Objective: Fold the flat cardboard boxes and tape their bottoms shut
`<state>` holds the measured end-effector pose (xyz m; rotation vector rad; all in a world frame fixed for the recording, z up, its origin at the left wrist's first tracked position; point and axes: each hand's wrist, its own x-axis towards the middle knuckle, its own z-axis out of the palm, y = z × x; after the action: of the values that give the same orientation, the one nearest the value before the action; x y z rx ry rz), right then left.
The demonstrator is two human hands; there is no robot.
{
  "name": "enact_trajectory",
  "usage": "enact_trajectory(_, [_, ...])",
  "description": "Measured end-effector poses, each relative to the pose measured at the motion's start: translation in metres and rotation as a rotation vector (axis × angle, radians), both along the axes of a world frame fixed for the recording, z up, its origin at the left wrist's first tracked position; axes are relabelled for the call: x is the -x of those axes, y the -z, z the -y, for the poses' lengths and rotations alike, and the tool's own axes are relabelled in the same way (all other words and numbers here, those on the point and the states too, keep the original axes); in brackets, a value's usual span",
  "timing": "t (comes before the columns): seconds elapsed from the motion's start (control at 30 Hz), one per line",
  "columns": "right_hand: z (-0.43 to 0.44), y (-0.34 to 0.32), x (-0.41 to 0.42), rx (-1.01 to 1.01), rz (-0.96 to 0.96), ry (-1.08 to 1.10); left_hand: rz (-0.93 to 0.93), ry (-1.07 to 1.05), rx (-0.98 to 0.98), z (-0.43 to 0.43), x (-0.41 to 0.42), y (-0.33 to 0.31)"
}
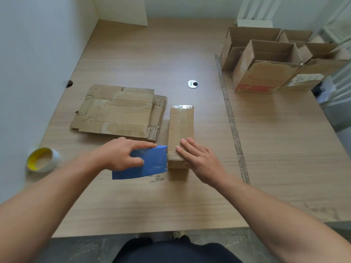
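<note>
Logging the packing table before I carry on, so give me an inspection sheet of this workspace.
Surface: wooden table, worn strip along its seam.
Job's things: folded box mid-table, tape on its far end; flat cardboard beside it; blue tape dispenser against its near end; open boxes far right.
Clutter: tape roll at left edge.
Hands: left hand grips the tape dispenser; right hand presses flat on the folded box.
Cables: nothing seen.
Surroundings: white walls left and behind.
</note>
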<state>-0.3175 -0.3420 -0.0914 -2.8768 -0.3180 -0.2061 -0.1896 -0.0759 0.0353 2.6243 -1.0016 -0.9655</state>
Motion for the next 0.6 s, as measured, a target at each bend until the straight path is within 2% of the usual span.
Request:
enact_trajectory(0.23, [0.005, 0.001, -0.001, -0.016, 0.059, -0.043, -0.021, -0.043, 0.064, -0.041, -0.016, 0.001])
enact_trajectory(0.6, [0.005, 0.008, -0.006, -0.085, 0.042, -0.08, 0.125, -0.093, -0.148, 0.001, -0.014, 0.003])
